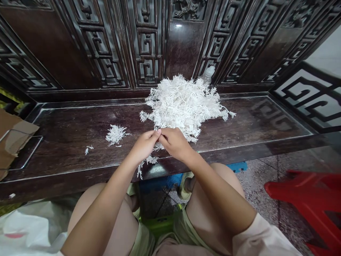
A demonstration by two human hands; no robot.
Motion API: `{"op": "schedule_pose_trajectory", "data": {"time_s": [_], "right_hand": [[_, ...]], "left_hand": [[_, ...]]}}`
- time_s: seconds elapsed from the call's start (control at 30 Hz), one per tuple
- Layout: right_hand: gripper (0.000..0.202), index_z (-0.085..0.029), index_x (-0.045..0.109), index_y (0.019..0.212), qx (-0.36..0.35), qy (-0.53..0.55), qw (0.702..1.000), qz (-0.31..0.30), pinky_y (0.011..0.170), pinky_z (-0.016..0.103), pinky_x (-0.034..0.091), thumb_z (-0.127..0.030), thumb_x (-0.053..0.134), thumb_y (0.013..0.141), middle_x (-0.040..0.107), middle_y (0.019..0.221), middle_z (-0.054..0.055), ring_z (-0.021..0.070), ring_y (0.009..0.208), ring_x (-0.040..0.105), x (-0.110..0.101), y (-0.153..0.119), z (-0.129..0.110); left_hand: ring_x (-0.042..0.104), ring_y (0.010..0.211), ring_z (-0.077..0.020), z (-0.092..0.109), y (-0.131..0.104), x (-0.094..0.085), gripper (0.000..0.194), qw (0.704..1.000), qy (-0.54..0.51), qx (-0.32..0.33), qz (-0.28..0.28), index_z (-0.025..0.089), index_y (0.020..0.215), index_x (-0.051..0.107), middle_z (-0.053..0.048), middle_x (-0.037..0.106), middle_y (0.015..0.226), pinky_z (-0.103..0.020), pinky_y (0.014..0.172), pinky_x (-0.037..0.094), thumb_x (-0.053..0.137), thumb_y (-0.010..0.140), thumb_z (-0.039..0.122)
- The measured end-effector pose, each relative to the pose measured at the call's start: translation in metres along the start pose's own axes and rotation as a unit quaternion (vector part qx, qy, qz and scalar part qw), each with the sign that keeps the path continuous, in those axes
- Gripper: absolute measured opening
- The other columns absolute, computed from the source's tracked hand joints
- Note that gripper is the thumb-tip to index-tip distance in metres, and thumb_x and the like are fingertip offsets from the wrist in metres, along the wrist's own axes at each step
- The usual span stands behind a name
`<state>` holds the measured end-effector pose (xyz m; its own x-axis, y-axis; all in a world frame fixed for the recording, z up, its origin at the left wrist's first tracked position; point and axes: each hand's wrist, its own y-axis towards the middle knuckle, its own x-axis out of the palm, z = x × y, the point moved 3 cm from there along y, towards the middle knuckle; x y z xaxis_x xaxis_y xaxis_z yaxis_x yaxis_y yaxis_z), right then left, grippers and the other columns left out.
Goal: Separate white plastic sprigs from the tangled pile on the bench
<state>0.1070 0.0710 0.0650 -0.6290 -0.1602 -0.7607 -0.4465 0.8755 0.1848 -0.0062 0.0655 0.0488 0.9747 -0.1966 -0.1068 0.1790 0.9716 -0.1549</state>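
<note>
A large heap of white, feathery plastic-like sprigs (183, 103) lies on the dark wooden bench (239, 131). At the heap's front edge my left hand (145, 144) and my right hand (174, 140) meet, thumbs and forefingers pinched together. What sits between the fingertips is too small to make out. White sprigs (146, 161) show just below my hands, over the bench's front edge. A small pile of white pieces (116, 135) rests to the left, with a few loose bits (87, 150) beside it.
Behind the heap stands a clear bottle (209, 73) against the carved wooden back (183, 46). Torn cardboard (16, 138) and a metal wire frame are at the left end. A white bag (29, 224) is at lower left, a red stool (306, 192) at right.
</note>
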Motion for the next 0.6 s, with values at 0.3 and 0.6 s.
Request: {"op": "schedule_pose_trajectory", "data": {"time_s": [0.3,0.6], "right_hand": [[0.021,-0.018,0.039,0.056,0.042,0.281,0.959,0.003,0.061,0.025,0.031,-0.019,0.032,0.075,0.039,0.057,-0.002,0.0103,0.059,0.039,-0.014,0.001,0.0],[0.016,-0.019,0.049,0.063,0.202,0.311,0.928,0.032,0.061,0.025,0.033,-0.025,0.039,0.073,0.046,0.06,-0.003,0.011,0.058,0.044,0.0,0.006,0.023]], "left_hand": [[0.022,0.044,-0.0059,0.017,-0.005,-0.016,0.032,0.958,-0.286,-0.01,-0.021,0.015,0.053,0.037,0.005,0.026,0.051,-0.019,0.044,0.022,0.045,0.082,0.025],[0.032,0.043,-0.0068,0.02,-0.003,-0.03,0.019,0.928,-0.357,-0.103,-0.023,0.013,0.063,0.05,0.001,0.036,0.052,-0.019,0.042,0.029,0.036,0.075,0.015]]}}
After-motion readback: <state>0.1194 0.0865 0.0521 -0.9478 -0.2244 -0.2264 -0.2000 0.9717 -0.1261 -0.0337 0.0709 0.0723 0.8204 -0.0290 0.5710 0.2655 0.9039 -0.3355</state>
